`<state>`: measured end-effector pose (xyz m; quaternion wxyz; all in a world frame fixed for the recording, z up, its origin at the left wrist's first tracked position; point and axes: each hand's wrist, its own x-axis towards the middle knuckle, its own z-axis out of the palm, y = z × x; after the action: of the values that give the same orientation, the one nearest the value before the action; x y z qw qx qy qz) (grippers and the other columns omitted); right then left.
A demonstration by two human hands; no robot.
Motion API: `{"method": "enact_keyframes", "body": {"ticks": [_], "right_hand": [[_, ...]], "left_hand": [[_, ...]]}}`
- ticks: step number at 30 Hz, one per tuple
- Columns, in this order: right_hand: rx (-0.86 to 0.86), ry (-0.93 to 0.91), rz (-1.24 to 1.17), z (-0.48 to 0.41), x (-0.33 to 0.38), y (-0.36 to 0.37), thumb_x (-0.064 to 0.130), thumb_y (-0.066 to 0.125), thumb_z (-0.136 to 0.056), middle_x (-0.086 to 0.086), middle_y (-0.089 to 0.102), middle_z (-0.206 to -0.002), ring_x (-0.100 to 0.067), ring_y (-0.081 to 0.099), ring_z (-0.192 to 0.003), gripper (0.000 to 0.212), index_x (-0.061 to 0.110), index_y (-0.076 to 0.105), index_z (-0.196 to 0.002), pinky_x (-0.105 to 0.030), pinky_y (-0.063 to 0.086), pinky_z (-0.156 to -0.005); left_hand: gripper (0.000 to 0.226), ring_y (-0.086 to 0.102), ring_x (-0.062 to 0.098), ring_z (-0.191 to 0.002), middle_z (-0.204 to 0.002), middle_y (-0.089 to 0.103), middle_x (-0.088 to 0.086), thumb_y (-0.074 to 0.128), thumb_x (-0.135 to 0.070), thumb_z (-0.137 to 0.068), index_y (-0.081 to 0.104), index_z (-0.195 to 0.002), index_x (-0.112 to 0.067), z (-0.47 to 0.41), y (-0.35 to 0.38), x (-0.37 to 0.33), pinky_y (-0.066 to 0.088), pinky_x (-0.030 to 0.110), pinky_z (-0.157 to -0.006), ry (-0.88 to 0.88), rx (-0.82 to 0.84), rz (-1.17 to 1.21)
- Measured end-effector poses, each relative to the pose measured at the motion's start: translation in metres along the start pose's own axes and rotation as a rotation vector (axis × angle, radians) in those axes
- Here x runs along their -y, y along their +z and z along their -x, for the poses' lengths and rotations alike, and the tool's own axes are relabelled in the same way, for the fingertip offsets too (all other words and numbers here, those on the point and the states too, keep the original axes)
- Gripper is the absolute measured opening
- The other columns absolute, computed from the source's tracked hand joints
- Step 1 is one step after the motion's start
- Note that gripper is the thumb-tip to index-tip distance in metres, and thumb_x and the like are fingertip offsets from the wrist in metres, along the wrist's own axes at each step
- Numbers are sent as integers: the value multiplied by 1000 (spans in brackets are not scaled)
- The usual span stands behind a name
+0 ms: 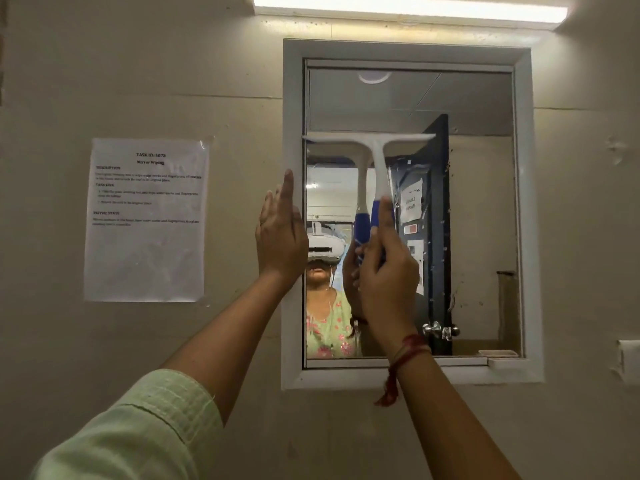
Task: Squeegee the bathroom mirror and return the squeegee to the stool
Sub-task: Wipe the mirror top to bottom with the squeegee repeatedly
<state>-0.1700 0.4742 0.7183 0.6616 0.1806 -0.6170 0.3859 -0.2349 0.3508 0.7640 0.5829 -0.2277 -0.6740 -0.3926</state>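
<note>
The bathroom mirror [478,209] hangs on the wall in a white frame [294,98]. A white squeegee [375,147] with a blue grip stands upright against the glass, its blade level across the upper left of the mirror. My right hand [384,271] is shut on the blue handle below the blade. Flat, with fingers straight, my left hand [280,233] rests over the mirror frame's left edge. The stool is out of view.
A printed task sheet [147,220] is taped to the beige wall left of the mirror. A tube light [408,8] glows above. A small white ledge [509,362] sits at the frame's lower right. A switch plate [628,362] is at far right.
</note>
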Motion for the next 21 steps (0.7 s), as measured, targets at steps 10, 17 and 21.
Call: {"method": "enact_keyframes", "body": {"ticks": [10, 17, 21], "right_hand": [[24, 5, 12, 54, -9, -3, 32, 33, -95, 1, 54, -78, -6, 52, -62, 49, 32, 19, -142, -13, 46, -56], [34, 1, -33, 14, -4, -6, 30, 36, -98, -10, 60, -75, -22, 58, -62, 47, 37, 19, -141, -46, 54, -55], [53, 2, -18, 27, -12, -9, 36, 34, -97, -10, 58, -70, -23, 56, -59, 48, 32, 22, -144, -45, 52, -53]], "left_hand": [[51, 24, 29, -143, -151, 35, 10, 24, -25, -99, 13, -149, -26, 0, -1, 0, 33, 53, -110, -9, 18, -51], [53, 36, 32, -136, -147, 41, 12, 21, -28, -96, 16, -148, -22, 0, -1, 0, 38, 54, -105, 12, 14, -1], [53, 39, 32, -135, -147, 41, 12, 21, -28, -96, 16, -148, -20, 0, -2, 1, 38, 53, -105, 18, 14, 7]]}}
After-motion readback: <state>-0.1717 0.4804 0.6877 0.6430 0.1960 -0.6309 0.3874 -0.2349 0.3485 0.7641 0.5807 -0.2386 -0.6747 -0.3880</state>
